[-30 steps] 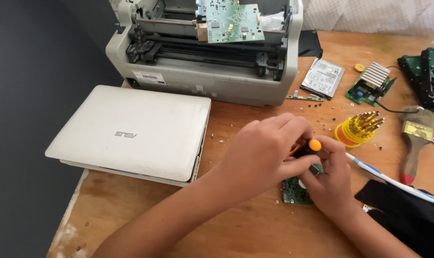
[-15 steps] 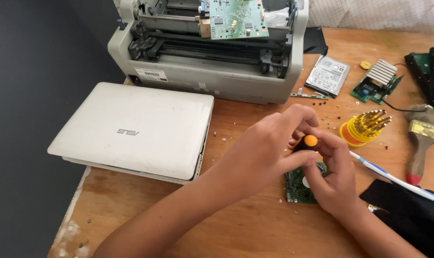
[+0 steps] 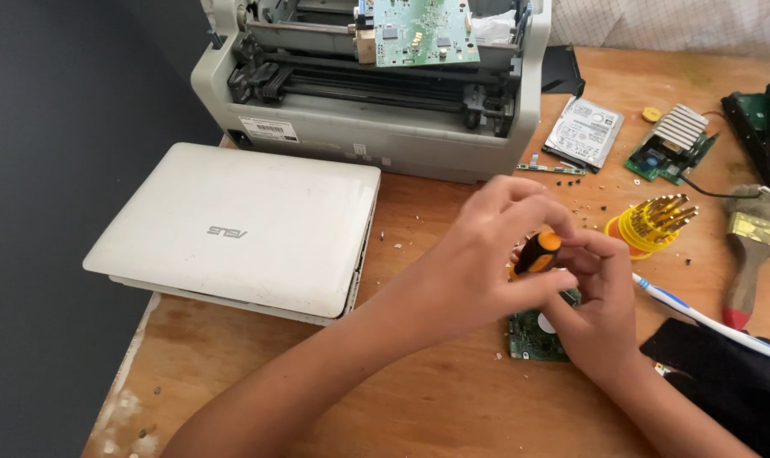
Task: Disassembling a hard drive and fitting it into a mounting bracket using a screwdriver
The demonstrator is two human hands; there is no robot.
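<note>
— left hand [image 3: 478,271] first: where is it?

— curled over the black and orange screwdriver [image 3: 536,253], fingers closed round the handle, near the middle of the wooden table [image 3: 419,407]. right hand [image 3: 593,309] sits just beside it, fingertips pinched together at the lower part of the tool; whether it grips the shaft or only steadies it i cannot tell, the left hand covers that.

— and what's under them?

— small green circuit board [image 3: 533,335], flat on the wood, mostly hidden by both hands. the screwdriver stands tilted above it.

— what crowds the spot?

— closed white laptop [image 3: 240,229] to the left, smooth matte lid, near the left forearm. behind, a grey printer [image 3: 385,136] with its cover off, metal rods showing and a green board [image 3: 423,34] propped on top. right of the hands, a yellow round holder [image 3: 648,225] bristling with brass-coloured bits, close to the right hand's knuckles. a toothbrush [image 3: 699,314] with a white and blue handle lies slanting toward a black cloth [image 3: 724,382] at the right wrist.

— further off?

— a silvery hard drive [image 3: 584,131], a ribbed metal heatsink on a green board [image 3: 677,136], a worn paintbrush [image 3: 750,246] with a red-tipped handle. small dark screws and crumbs dot the wood.
</note>
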